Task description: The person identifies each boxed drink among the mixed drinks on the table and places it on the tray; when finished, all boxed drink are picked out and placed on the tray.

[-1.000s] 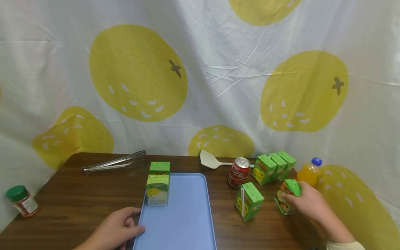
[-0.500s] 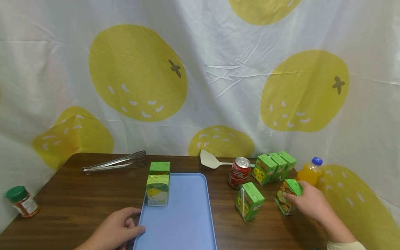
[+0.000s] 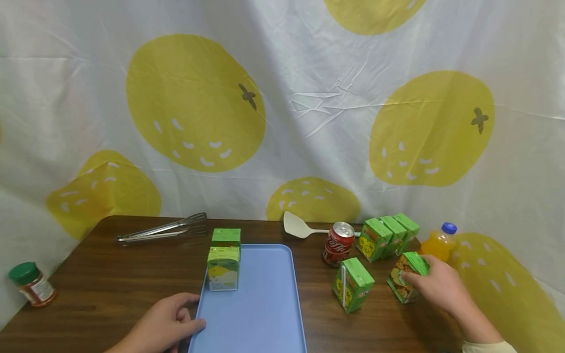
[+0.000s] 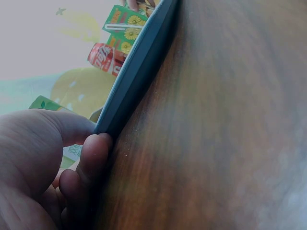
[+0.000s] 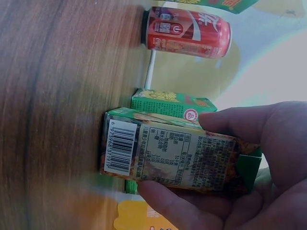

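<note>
My right hand point(image 3: 441, 287) grips a green drink carton point(image 3: 405, 278) on the right of the table. Thumb and fingers clasp its two sides; the right wrist view shows its printed side with a barcode point(image 5: 120, 147). Close to its left stands another green drink carton point(image 3: 352, 284) with yellow flowers and a white straw. At the front, my left hand point(image 3: 161, 321) pinches the left rim of a blue tray point(image 3: 251, 314) between thumb and fingers. Two cartons stand one behind the other near the tray's back left corner, the front one a lemon drink carton point(image 3: 223, 268).
A red soda can point(image 3: 338, 244) stands before a white spatula point(image 3: 297, 225). Further right are several green cartons point(image 3: 375, 239) in a row and an orange juice bottle point(image 3: 437, 242). Metal tongs point(image 3: 163, 229) and a green-lidded spice jar point(image 3: 33, 284) lie left. A curtain point(image 3: 309, 122) hangs behind.
The right hand and the carton it grips have shifted very slightly to the right. The left hand and the tray have stayed in place.
</note>
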A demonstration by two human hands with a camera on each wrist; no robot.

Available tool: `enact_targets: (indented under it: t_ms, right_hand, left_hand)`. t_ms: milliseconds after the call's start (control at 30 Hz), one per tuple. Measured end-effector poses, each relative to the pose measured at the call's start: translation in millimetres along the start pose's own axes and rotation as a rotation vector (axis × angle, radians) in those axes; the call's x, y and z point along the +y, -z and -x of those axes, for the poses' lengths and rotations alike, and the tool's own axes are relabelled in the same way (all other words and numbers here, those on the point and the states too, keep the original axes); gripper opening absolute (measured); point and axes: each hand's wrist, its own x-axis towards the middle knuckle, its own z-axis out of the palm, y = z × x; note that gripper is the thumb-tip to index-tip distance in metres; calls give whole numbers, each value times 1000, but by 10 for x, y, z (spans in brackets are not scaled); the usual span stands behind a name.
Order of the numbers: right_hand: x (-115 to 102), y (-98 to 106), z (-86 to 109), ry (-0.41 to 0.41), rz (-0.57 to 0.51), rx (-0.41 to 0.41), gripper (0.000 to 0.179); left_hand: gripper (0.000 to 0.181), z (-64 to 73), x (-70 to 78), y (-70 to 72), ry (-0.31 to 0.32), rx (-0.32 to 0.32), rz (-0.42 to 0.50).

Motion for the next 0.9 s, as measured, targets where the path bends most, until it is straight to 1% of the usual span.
enact_targets:
  t_ms: [167,433,567,733,900]
  right_hand:
    - [-11,2,11,3,-10,15,82]
    - [-49,-7,23,1,-26,17,84]
    - [-65,-13,27,11,-37,37,82]
    - [-95,-12,43,29,-53,74,75]
    - [-143,-11,75,19,-89,90,72]
  left_hand:
    - [72,-5,-2,-2,10,1,1]
    - [73,-2,-18,1,4,-7,13]
    - [72,-3,-25,3,-5,-6,10]
    - [72,-5,-24,2,-5,-4,15]
    - [73,-3,-21,2,-7,-3,16]
